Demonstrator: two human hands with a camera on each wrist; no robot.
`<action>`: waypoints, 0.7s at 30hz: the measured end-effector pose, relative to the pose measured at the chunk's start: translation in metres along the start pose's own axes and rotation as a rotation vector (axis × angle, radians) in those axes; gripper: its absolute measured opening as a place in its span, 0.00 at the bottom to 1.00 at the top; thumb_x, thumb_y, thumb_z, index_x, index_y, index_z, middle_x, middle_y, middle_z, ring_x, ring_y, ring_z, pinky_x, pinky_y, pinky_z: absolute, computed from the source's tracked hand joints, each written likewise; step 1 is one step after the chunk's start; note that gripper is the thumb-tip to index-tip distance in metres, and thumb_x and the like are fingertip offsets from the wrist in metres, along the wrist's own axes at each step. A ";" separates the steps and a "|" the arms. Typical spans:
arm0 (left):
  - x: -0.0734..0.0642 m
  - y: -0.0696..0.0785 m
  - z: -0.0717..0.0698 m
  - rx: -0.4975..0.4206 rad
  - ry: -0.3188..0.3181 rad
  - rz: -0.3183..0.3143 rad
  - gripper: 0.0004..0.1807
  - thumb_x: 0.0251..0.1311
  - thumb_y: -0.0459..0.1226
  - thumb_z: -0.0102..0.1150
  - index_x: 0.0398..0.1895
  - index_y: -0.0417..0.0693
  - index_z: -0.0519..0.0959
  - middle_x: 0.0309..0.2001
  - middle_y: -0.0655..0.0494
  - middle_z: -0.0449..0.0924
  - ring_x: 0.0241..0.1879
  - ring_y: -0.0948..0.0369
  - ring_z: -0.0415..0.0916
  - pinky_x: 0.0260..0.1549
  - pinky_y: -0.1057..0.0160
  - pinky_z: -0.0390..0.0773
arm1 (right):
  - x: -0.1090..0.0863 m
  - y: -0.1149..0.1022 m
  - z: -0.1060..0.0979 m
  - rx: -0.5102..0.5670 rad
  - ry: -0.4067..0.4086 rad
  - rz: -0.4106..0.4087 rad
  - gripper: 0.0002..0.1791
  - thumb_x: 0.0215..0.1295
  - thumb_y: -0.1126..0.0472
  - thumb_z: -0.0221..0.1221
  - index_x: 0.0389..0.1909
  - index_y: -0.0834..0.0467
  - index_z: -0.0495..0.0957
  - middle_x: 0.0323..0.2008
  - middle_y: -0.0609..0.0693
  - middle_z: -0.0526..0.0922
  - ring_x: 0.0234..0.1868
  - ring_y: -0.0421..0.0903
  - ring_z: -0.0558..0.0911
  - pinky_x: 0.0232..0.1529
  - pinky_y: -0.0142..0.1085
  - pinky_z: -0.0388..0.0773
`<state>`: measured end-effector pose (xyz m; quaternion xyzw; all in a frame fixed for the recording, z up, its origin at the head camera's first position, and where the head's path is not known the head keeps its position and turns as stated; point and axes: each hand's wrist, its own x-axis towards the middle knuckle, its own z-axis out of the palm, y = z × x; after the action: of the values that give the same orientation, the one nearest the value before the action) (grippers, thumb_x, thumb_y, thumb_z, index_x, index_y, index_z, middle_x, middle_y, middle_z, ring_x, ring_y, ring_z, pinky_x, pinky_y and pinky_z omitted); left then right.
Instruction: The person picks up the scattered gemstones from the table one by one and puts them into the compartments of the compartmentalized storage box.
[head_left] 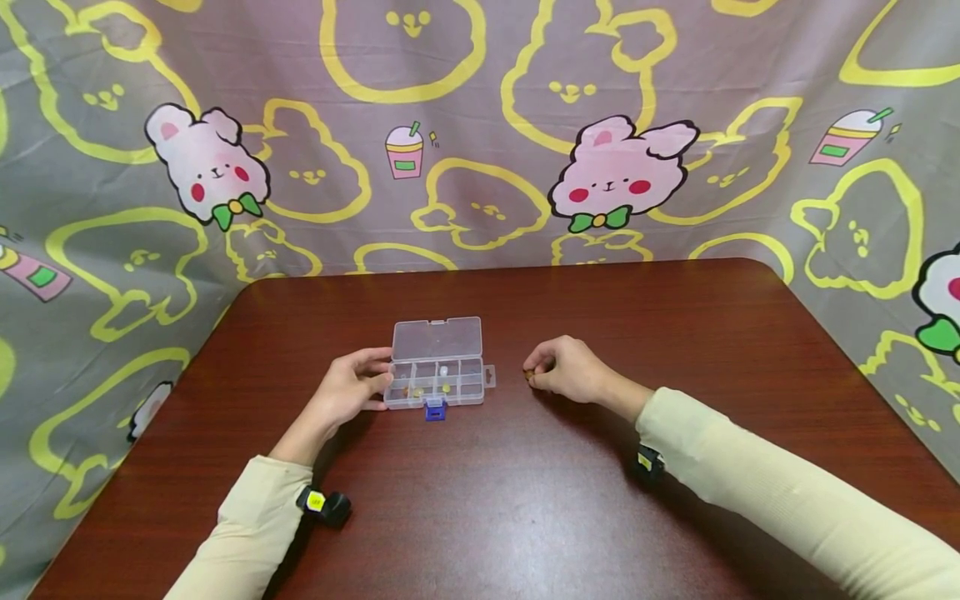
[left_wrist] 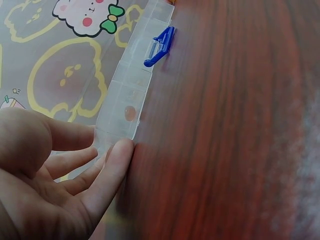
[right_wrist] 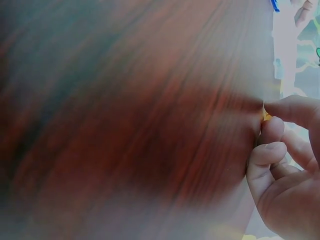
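Note:
A clear plastic compartment box [head_left: 459, 401] sits on the table with its lid [head_left: 437, 341] raised at the back and a blue latch [head_left: 435, 411] at the front. My left hand [head_left: 347, 388] grips the box's left end, the thumb [left_wrist: 120, 150] at the front corner and the fingers behind. Inside the compartments lie several small pieces, among them a white one [head_left: 444, 372] and a yellow one [head_left: 446, 388]. To the right of the box, my right hand [head_left: 572, 372] pinches a small yellow-brown piece [right_wrist: 267, 116] close over the table, mostly hidden by fingertips.
The dark wooden table [head_left: 480, 500] runs back to a patterned cloth [head_left: 480, 125] that hangs behind and along both sides. A clear hanging tab [head_left: 490, 376] sticks out from the box's right end. Each wrist carries a small black camera [head_left: 334, 508].

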<state>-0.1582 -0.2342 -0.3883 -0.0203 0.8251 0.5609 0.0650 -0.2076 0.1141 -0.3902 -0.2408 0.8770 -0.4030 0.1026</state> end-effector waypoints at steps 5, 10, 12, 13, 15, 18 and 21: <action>0.000 0.001 0.000 0.000 0.001 0.002 0.25 0.69 0.26 0.55 0.68 0.35 0.69 0.57 0.32 0.75 0.38 0.53 0.79 0.31 0.58 0.87 | -0.002 -0.002 -0.001 0.000 0.000 -0.012 0.06 0.59 0.72 0.66 0.38 0.65 0.85 0.25 0.46 0.81 0.21 0.40 0.78 0.25 0.33 0.78; 0.000 0.001 0.000 0.000 0.001 0.002 0.25 0.69 0.25 0.55 0.68 0.35 0.69 0.57 0.32 0.75 0.38 0.53 0.79 0.30 0.58 0.87 | -0.006 -0.002 -0.002 0.010 -0.011 -0.012 0.06 0.60 0.71 0.65 0.39 0.64 0.84 0.25 0.46 0.80 0.21 0.40 0.77 0.26 0.33 0.77; 0.000 0.001 0.000 -0.002 0.001 0.003 0.25 0.69 0.25 0.55 0.68 0.35 0.69 0.57 0.32 0.75 0.38 0.53 0.79 0.30 0.58 0.87 | -0.007 -0.002 -0.002 0.017 -0.013 -0.011 0.06 0.61 0.71 0.65 0.39 0.64 0.84 0.25 0.46 0.80 0.21 0.40 0.77 0.25 0.33 0.76; 0.000 0.001 0.000 -0.002 0.001 0.004 0.25 0.68 0.25 0.55 0.68 0.35 0.70 0.57 0.32 0.75 0.38 0.53 0.79 0.30 0.58 0.87 | -0.008 -0.001 -0.002 0.017 -0.013 -0.011 0.06 0.61 0.71 0.65 0.39 0.64 0.84 0.25 0.46 0.80 0.21 0.40 0.77 0.25 0.33 0.76; 0.000 0.001 0.001 -0.005 0.001 0.006 0.25 0.68 0.25 0.56 0.68 0.35 0.69 0.57 0.32 0.75 0.38 0.53 0.79 0.30 0.58 0.87 | -0.010 -0.001 -0.002 0.019 -0.009 -0.011 0.06 0.61 0.71 0.65 0.38 0.64 0.85 0.24 0.46 0.80 0.21 0.40 0.77 0.25 0.33 0.75; 0.000 0.001 0.001 -0.008 -0.003 0.011 0.25 0.68 0.25 0.56 0.68 0.35 0.69 0.57 0.32 0.75 0.38 0.53 0.79 0.30 0.57 0.87 | -0.012 0.001 -0.002 0.028 -0.007 -0.010 0.06 0.61 0.71 0.65 0.38 0.63 0.85 0.24 0.46 0.80 0.20 0.40 0.77 0.24 0.33 0.75; -0.001 0.002 0.002 -0.008 -0.004 0.013 0.25 0.69 0.26 0.56 0.68 0.34 0.69 0.57 0.31 0.75 0.38 0.53 0.79 0.30 0.58 0.87 | -0.013 0.001 -0.002 0.032 -0.004 -0.015 0.06 0.61 0.71 0.65 0.39 0.63 0.85 0.23 0.46 0.81 0.20 0.41 0.77 0.24 0.32 0.74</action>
<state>-0.1576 -0.2322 -0.3871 -0.0141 0.8226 0.5649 0.0631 -0.1978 0.1224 -0.3904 -0.2465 0.8685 -0.4171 0.1050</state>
